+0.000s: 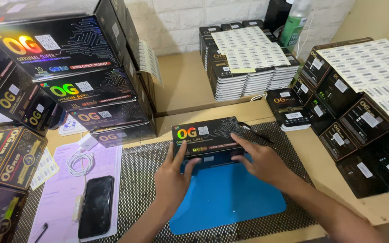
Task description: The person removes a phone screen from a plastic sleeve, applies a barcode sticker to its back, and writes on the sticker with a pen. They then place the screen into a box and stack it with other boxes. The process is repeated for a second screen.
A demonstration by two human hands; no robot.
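Note:
A black rectangular box point(207, 135) with colourful print stands on its long edge at the far end of a blue mat point(230, 198). My left hand point(174, 175) grips its left end, thumb on the front face and fingers behind. On the box's right front edge rests my right hand point(260, 159), fingers spread and pressing against it. Both forearms come in from the bottom of the view.
Stacks of similar black boxes point(86, 85) tower at left and lean at right point(356, 121). Sheets of white labels point(253, 51) lie on piles of flat cases at the back. A black phone point(96, 204), white charger cable point(79, 162) and pink paper lie left of the mat.

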